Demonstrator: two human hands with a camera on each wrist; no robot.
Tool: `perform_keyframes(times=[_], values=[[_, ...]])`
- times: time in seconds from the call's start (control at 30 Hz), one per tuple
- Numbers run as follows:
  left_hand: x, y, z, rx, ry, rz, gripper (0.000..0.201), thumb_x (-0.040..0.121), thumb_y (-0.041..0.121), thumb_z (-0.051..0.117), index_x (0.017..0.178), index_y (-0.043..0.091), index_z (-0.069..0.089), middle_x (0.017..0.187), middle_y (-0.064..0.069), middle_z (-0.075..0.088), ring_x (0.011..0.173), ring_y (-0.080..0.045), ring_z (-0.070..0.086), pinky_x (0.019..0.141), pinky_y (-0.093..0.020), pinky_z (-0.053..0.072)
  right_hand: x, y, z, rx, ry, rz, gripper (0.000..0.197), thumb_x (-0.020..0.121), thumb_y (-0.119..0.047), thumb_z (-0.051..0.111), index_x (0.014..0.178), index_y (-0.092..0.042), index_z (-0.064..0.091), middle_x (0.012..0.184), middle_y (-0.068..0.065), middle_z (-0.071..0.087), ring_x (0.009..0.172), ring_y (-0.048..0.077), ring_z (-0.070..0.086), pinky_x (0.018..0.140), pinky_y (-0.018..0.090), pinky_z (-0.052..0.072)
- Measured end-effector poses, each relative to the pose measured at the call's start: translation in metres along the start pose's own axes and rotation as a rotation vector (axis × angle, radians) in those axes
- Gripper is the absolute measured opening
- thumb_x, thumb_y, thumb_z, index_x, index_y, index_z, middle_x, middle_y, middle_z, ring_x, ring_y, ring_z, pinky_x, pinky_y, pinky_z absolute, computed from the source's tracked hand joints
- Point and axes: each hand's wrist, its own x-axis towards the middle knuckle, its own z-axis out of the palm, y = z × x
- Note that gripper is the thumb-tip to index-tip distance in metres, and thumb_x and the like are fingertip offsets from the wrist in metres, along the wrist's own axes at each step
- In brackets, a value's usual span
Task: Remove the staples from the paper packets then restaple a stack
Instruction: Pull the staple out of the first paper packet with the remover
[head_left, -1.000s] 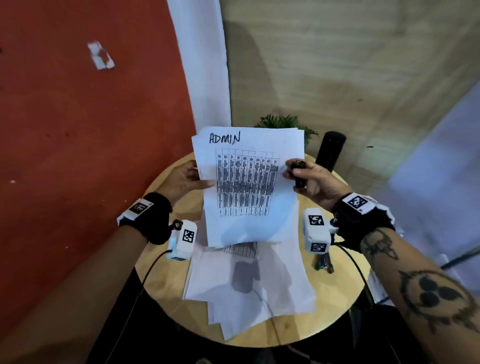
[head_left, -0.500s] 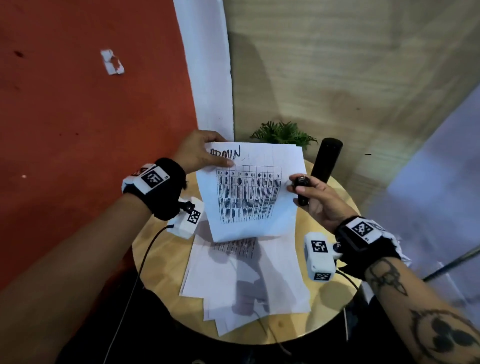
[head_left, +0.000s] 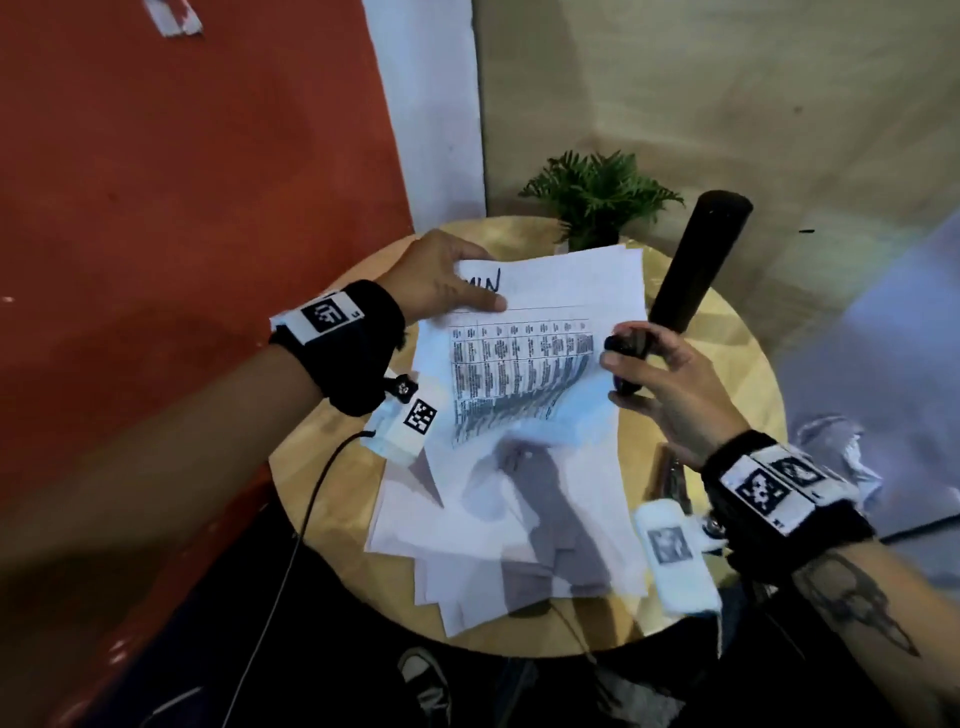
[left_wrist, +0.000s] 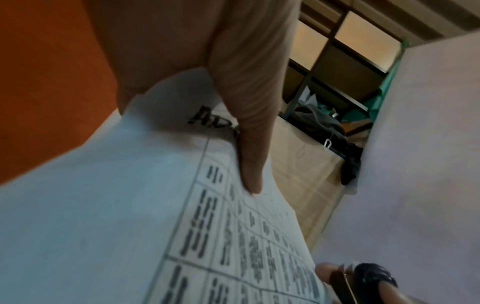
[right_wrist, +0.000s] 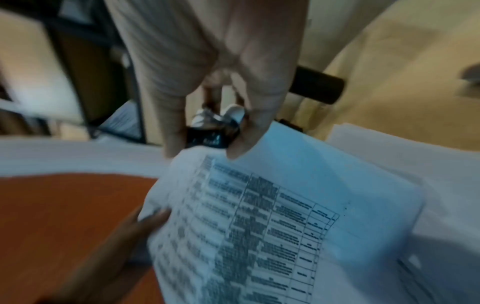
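White printed sheets make up the paper packet, which the left hand pinches at its top left corner above a round wooden table. The right hand grips a small black staple remover at the packet's right edge. Loose papers lie on the table beneath.

From the left wrist, the thumb presses on the sheet beside handwritten letters.

From the right wrist, fingers clasp the dark staple remover, touching the packet's edge.
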Motion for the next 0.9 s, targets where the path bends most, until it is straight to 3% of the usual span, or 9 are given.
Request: perform_keyframes(times=[0.07, 0.13, 0.3, 0.43, 0.5, 0.63, 0.77, 0.83, 0.9], values=[[-0.001, 0.001, -0.005, -0.067, 0.029, -0.006, 0.016, 0.069, 0.003, 0.079, 0.073, 0.013, 0.067, 0.056, 0.016, 0.065, 0.055, 0.005, 0.058, 0.054, -0.010, 0.043, 0.001, -0.010, 0.008, -0.293, 0.148, -0.220, 0.038, 0.063, -0.024, 0.083, 0.092, -0.027, 0.059, 0.103, 0.004, 0.055, 0.082, 0.013, 0.058, 0.067, 0.028, 0.051], [-0.002, 0.004, -0.012, -0.113, 0.071, -0.025, 0.016, 0.071, -0.003, 0.076, 0.077, 0.006, 0.065, 0.050, 0.015, 0.062, 0.046, 0.006, 0.055, 0.044, -0.008, 0.040, 0.001, -0.022, 0.015, -0.564, 0.189, -0.481, 0.045, 0.065, -0.033, 0.078, 0.105, -0.026, 0.059, 0.111, 0.003, 0.045, 0.096, 0.018, 0.053, 0.083, 0.026, 0.048], [-0.008, 0.014, -0.037, -0.112, 0.083, 0.019, 0.019, 0.067, -0.002, 0.078, 0.081, 0.005, 0.066, 0.057, 0.013, 0.065, 0.054, 0.001, 0.057, 0.053, -0.012, 0.046, 0.002, -0.043, 0.043, -0.852, 0.008, -0.818, 0.069, 0.068, -0.029, 0.075, 0.126, 0.001, 0.052, 0.104, 0.007, 0.043, 0.082, 0.004, 0.045, 0.080, 0.001, 0.034], [-0.013, 0.020, -0.046, -0.084, 0.057, 0.031, 0.019, 0.066, 0.011, 0.079, 0.082, 0.005, 0.069, 0.067, 0.003, 0.071, 0.060, -0.016, 0.065, 0.057, -0.025, 0.050, 0.012, -0.054, 0.060, -0.907, -0.044, -0.952, 0.055, 0.066, -0.016, 0.080, 0.109, 0.005, 0.054, 0.097, 0.005, 0.048, 0.087, -0.015, 0.042, 0.078, -0.005, 0.029], [-0.013, 0.021, -0.045, -0.086, 0.066, 0.032, 0.012, 0.067, 0.008, 0.078, 0.074, 0.010, 0.069, 0.067, -0.001, 0.072, 0.061, -0.025, 0.065, 0.056, -0.031, 0.051, 0.019, -0.059, 0.066, -0.947, -0.060, -1.008, 0.046, 0.067, -0.011, 0.081, 0.103, 0.004, 0.057, 0.096, 0.009, 0.052, 0.087, 0.000, 0.047, 0.077, 0.003, 0.035], [-0.010, 0.024, -0.039, -0.090, 0.088, 0.060, 0.021, 0.066, 0.001, 0.081, 0.076, 0.014, 0.067, 0.065, 0.000, 0.068, 0.056, -0.009, 0.059, 0.050, -0.017, 0.046, 0.029, -0.063, 0.073, -0.968, -0.090, -1.052, 0.040, 0.069, -0.006, 0.076, 0.105, 0.004, 0.063, 0.105, 0.018, 0.058, 0.093, 0.020, 0.054, 0.074, 0.031, 0.046], [-0.007, 0.029, -0.032, -0.149, 0.041, 0.072, 0.037, 0.061, 0.004, 0.083, 0.094, 0.005, 0.066, 0.089, -0.026, 0.066, 0.070, -0.021, 0.057, 0.061, -0.024, 0.047, 0.030, -0.061, 0.077, -1.050, -0.155, -1.099, 0.042, 0.069, -0.004, 0.073, 0.109, 0.003, 0.064, 0.107, 0.020, 0.060, 0.091, 0.032, 0.061, 0.072, 0.035, 0.049], [-0.004, 0.032, -0.028, -0.167, 0.015, 0.079, 0.041, 0.062, 0.001, 0.081, 0.099, 0.004, 0.064, 0.095, -0.028, 0.066, 0.074, -0.020, 0.058, 0.067, -0.027, 0.047, 0.031, -0.062, 0.079, -1.094, -0.161, -1.108, 0.042, 0.068, -0.001, 0.072, 0.110, 0.002, 0.064, 0.107, 0.021, 0.060, 0.085, 0.033, 0.061, 0.065, 0.033, 0.049], [-0.002, 0.034, -0.025, -0.178, 0.006, 0.083, 0.039, 0.062, -0.004, 0.080, 0.096, 0.009, 0.063, 0.089, -0.019, 0.067, 0.070, -0.012, 0.058, 0.065, -0.022, 0.048, 0.030, -0.064, 0.081, -1.128, -0.156, -1.118, 0.043, 0.066, 0.001, 0.071, 0.109, 0.003, 0.064, 0.105, 0.022, 0.060, 0.081, 0.033, 0.061, 0.061, 0.032, 0.049]])
